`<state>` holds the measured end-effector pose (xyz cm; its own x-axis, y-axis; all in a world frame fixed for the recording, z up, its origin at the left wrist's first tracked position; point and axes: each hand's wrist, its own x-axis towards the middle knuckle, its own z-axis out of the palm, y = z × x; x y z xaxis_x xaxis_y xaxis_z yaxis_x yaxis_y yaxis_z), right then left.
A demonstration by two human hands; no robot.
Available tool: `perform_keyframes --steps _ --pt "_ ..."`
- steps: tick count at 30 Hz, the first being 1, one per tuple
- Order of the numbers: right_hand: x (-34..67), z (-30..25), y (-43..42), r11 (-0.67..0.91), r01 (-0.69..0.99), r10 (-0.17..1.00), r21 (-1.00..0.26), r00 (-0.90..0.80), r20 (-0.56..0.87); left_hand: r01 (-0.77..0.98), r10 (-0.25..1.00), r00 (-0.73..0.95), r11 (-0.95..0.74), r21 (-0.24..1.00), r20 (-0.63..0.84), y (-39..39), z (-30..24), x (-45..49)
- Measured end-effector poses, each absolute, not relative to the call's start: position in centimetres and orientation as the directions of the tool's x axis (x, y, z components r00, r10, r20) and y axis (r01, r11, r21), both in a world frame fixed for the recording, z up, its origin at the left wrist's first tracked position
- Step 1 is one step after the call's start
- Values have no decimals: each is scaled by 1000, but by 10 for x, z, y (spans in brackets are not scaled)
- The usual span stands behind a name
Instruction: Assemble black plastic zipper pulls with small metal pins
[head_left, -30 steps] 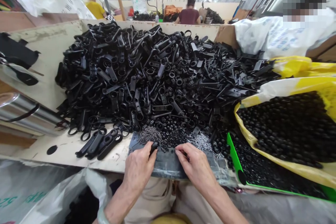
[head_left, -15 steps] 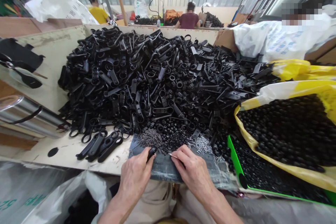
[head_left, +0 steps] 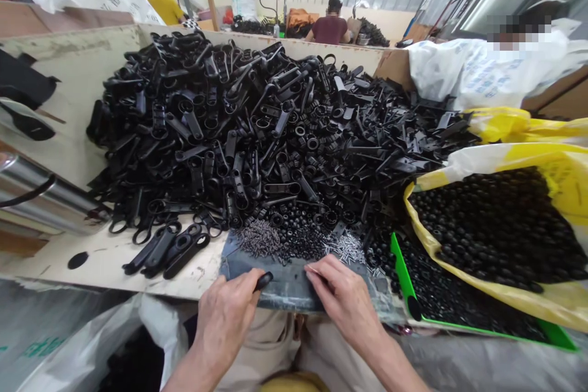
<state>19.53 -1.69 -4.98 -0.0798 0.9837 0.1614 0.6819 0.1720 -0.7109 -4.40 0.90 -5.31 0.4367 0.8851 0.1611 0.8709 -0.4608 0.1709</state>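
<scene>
My left hand is closed round a small black plastic part whose rounded end sticks out past the thumb. My right hand pinches something thin, probably a small metal pin, at its fingertips. Both hands rest over a dark grey mat at the table's near edge. Just beyond the fingers lie a heap of tiny dark screws, small black rings and shiny metal pins. A huge pile of black plastic levers fills the table behind.
A few assembled black levers lie left of the mat. A yellow bag of black round caps and a green tray stand at the right. A metal cylinder lies at the left. Other people sit at far tables.
Both hands have drawn back a little toward me, off the screw heap to the mat's near edge. The left hand keeps hold of the black part.
</scene>
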Motion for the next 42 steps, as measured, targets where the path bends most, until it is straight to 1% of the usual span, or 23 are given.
perform_keyframes --steps 3,5,7,10,12,14,15,17,20,22,24,30,33,35,37,39,40,41,42 --pt "182 -53 -22 165 753 985 -636 -87 152 855 876 437 -475 207 205 8 -57 -44" --pt "174 -54 -23 161 783 984 -601 -81 158 858 894 392 -441 262 219 7 -59 -44" --pt "169 -55 -22 157 797 984 -583 -80 157 856 936 297 -349 382 189 6 -59 -42" --pt "163 -54 -17 181 812 982 -556 -122 141 768 984 170 -167 618 55 5 -53 -37" --pt "160 -52 -13 207 825 978 -526 -162 131 707 991 137 -92 702 -8 5 -47 -34" --pt "159 -51 -11 230 819 973 -526 -195 121 689 993 114 -58 722 -29 6 -43 -33" --pt "159 -51 -10 240 800 970 -550 -209 121 686 994 105 -45 726 -38 6 -42 -34" --pt "162 -52 -11 258 727 966 -636 -215 146 678 994 87 -15 735 -60 6 -42 -36" --pt "169 -56 -14 259 613 965 -747 -126 230 656 995 51 34 754 -89 6 -46 -39" --pt "172 -59 -16 247 599 963 -761 -62 264 642 994 28 62 764 -104 6 -48 -41" --pt "172 -59 -18 240 620 963 -747 -55 263 627 992 25 80 775 -123 6 -49 -41" --pt "163 -56 -22 260 703 959 -662 -108 262 576 985 27 122 808 -168 4 -50 -42" --pt "159 -59 -21 319 754 942 -574 -189 276 548 983 29 134 825 -179 2 -51 -44" --pt "158 -62 -19 351 792 933 -500 -248 261 509 981 31 149 848 -191 3 -50 -43" --pt "157 -62 -18 358 820 931 -446 -279 235 407 974 22 198 892 -227 5 -50 -42" --pt "157 -61 -17 347 836 936 -426 -280 212 239 953 6 294 925 -304 6 -49 -39" --pt "157 -60 -17 336 833 940 -440 -270 208 159 937 4 344 925 -349 5 -49 -36" --pt "158 -59 -16 325 815 945 -480 -255 207 102 921 7 387 916 -390 4 -48 -33" --pt "159 -58 -16 307 777 951 -550 -229 208 60 902 14 431 900 -432 3 -47 -30"
